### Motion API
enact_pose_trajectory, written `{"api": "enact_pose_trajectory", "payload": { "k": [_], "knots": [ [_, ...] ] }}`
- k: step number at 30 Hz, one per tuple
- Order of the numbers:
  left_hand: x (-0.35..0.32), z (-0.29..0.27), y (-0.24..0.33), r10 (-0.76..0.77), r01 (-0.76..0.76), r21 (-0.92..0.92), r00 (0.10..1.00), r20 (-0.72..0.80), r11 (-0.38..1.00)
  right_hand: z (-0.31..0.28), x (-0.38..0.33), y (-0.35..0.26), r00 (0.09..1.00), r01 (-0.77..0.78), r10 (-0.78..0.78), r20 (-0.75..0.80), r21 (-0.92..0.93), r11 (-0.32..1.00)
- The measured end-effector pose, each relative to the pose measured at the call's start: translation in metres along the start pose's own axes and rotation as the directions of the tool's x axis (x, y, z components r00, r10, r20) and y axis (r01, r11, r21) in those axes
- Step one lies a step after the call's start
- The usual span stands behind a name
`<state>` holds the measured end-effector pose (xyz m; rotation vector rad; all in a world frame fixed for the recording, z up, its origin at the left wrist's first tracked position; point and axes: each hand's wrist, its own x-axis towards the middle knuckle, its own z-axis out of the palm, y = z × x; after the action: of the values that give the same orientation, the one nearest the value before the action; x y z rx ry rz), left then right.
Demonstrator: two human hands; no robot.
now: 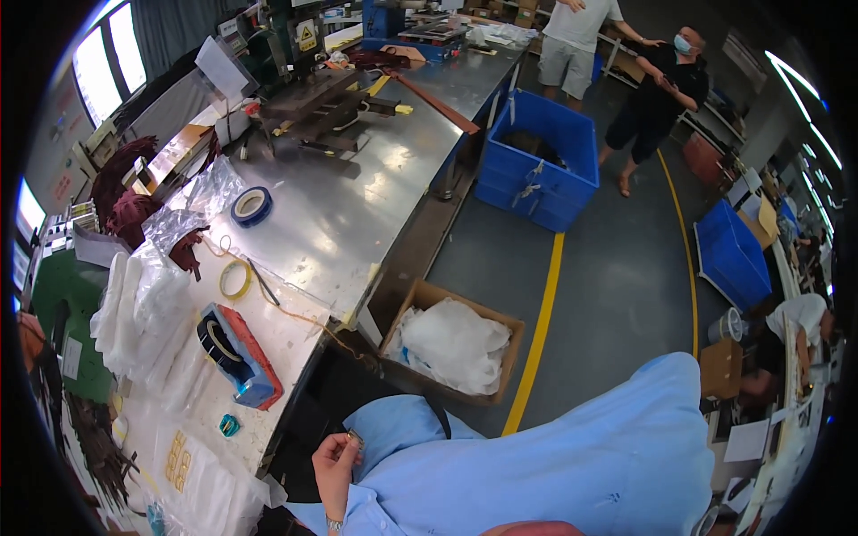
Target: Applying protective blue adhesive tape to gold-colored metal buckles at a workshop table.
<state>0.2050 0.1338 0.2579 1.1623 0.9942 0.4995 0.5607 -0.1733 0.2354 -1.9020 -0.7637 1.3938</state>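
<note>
At the bottom of the head view, my left hand [334,473] is closed in a pinch beside my blue garment [536,447]. A small, shiny piece [355,439] shows at the fingertips, too small to name. A metal-banded wristwatch [334,524] sits on that wrist. My right hand is not in view. Nearest to the left hand, on the table, lie clear plastic bags [219,487] with several gold-coloured pieces [178,462]. Beyond them are a small teal object [230,425] and a blue and red tape dispenser [248,357] with a dark roll.
A yellowish tape roll [235,280] and a blue tape roll [252,206] lie on the worktable [357,214]. A cardboard box [447,290] of white plastic stands on the floor by the table. Beyond it is a blue bin [545,192]; two people [666,89] stand behind.
</note>
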Motion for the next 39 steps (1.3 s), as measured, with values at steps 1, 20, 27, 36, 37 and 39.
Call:
{"api": "enact_pose_trajectory", "payload": {
  "k": [1, 20, 27, 36, 37, 39],
  "knots": [
    [0.000, 0.000, 0.003, 0.006, -0.006, 0.002, 1.000, 0.022, 1.000, 0.000, -0.007, -0.004, 1.000, 0.005, -0.005, -0.029, 0.012, 1.000],
    [-0.078, -0.128, 0.096, 0.598, 0.003, 0.812, 0.675, -0.432, 0.583, 0.043, 0.083, -0.126, 0.735, -0.059, 0.142, 0.663, -0.146, 0.987],
    [-0.036, -0.224, 0.080, 0.719, 0.159, 0.985, 0.676, -0.162, 0.073, 0.060, 0.065, -0.149, 0.791, 0.101, 0.046, 0.610, -0.204, 0.974],
    [-0.075, -0.133, 0.085, 0.655, -0.007, 0.992, 0.752, -0.075, 0.122, 0.073, 0.053, -0.137, 0.848, 0.350, -0.209, 0.487, -0.218, 0.911],
    [-0.076, -0.123, 0.077, 0.648, -0.011, 0.991, 0.758, -0.079, 0.134, 0.074, 0.056, -0.139, 0.815, 0.391, -0.233, 0.530, -0.208, 0.897],
    [-0.080, -0.112, 0.063, 0.594, -0.154, 0.978, 0.803, 0.043, 0.139, 0.081, 0.063, -0.143, 0.793, 0.427, -0.255, 0.553, -0.206, 0.880]
  ]
}}
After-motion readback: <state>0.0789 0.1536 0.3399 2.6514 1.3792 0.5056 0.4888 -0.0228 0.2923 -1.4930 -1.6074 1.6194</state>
